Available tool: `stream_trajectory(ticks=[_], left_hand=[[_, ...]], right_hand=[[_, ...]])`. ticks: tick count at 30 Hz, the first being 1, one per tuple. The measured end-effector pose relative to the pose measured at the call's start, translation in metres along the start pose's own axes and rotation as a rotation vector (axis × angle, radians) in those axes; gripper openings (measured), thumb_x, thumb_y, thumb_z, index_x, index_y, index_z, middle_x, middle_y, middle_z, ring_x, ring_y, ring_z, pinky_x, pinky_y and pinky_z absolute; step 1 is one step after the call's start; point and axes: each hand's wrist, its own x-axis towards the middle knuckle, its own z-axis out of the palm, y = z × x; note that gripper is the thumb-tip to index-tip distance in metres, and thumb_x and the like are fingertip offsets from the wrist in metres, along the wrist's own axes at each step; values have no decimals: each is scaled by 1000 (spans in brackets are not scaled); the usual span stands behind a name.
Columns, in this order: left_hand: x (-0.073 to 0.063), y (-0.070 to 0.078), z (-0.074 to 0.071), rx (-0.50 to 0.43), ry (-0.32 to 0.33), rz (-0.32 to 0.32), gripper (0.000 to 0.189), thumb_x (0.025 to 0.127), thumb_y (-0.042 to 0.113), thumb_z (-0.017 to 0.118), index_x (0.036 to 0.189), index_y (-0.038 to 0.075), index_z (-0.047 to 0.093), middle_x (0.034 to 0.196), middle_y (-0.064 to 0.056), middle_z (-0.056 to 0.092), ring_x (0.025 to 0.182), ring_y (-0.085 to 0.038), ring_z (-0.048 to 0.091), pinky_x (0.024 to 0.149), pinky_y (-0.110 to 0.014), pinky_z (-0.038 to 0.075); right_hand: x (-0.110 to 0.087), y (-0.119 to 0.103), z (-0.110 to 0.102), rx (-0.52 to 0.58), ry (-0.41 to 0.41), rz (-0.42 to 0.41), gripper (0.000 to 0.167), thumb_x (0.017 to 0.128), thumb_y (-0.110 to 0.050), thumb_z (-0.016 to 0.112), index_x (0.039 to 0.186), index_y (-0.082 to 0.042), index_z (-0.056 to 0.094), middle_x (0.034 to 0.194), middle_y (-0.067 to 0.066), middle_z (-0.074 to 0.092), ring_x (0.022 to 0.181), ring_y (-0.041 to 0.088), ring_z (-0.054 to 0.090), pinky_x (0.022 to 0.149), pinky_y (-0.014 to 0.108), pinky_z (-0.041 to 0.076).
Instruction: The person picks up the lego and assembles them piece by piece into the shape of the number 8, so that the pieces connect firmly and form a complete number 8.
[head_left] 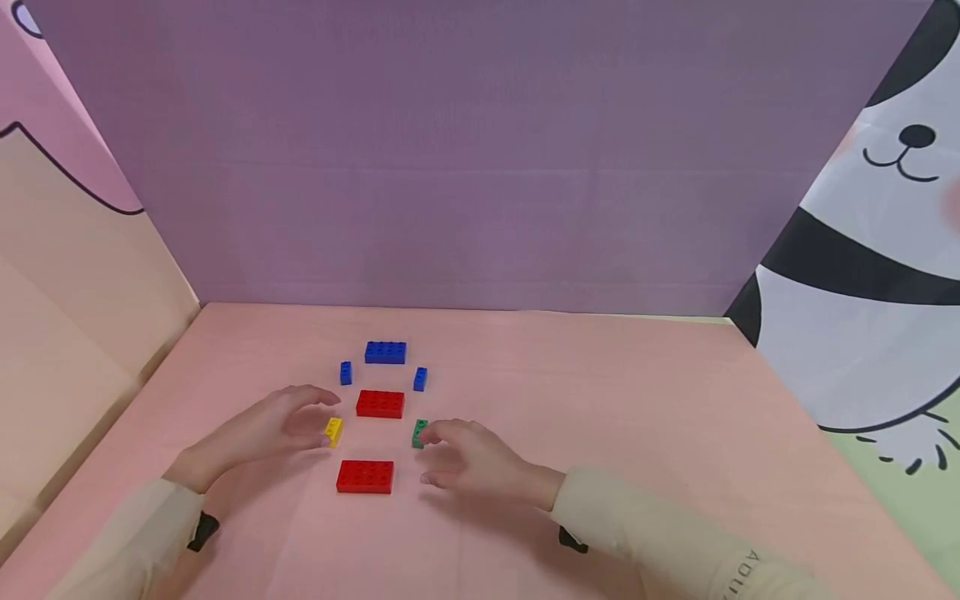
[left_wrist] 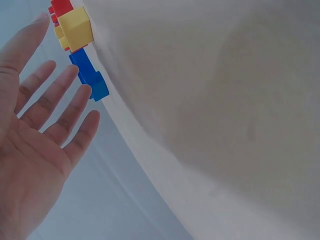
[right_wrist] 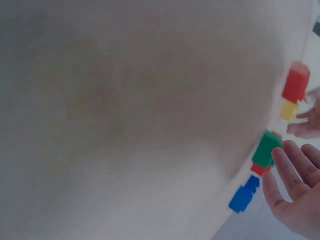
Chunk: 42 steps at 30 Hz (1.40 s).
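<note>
Seven bricks (head_left: 379,404) on table (head_left: 637,400); left hand (head_left: 266,427), right hand (head_left: 483,467) near them, fingers (left_wrist: 71,114) spread.

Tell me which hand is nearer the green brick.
Right. The right hand is beside the green brick, partly covering it in the head view; the left hand is across, by the yellow brick.

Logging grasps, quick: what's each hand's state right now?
Left hand: open, holding nothing, near the yellow brick.
Right hand: open, holding nothing, by the green brick.
</note>
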Motion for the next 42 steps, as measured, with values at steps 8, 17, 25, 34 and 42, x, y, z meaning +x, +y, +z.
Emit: stream_trajectory(ticks=[8,17,25,34,42], left_hand=[[3,0,1,11,-6,32,54,72,22,76,121,10,54,118,-7,60,113,-30,52,90,-48,46],[5,-2,5,-26,-44,-5,55,71,24,77,120,11,54,116,-6,60,111,-29,54,83,-38,52],[7,-3,6,-50,-64,-16,52,72,22,77,117,10,55,114,-6,60,107,-28,56,80,-34,53],[9,-3,6,-23,-58,18,46,73,21,76,113,10,58,110,-4,62,105,-27,57,83,-40,51],[10,-3,6,-9,-64,30,42,74,19,75,111,10,59,108,-3,63,104,-27,57,85,-43,50]], right_hand=[[4,-5,14,-89,-40,-38,47,79,-34,69,119,-14,54,114,-4,61,105,8,55,92,25,46],[11,-15,20,-78,-59,-46,45,80,-31,69,118,-14,55,114,-4,62,103,7,56,91,23,46],[19,-18,26,-56,-69,-58,42,79,-26,70,116,-14,55,111,-5,61,98,4,54,88,19,46],[24,-22,28,-65,-61,-50,43,77,-25,73,115,-15,55,109,-6,61,95,2,54,84,16,46],[27,-25,29,-98,-44,-47,42,76,-24,73,114,-15,57,103,-8,62,88,0,53,80,13,45]])
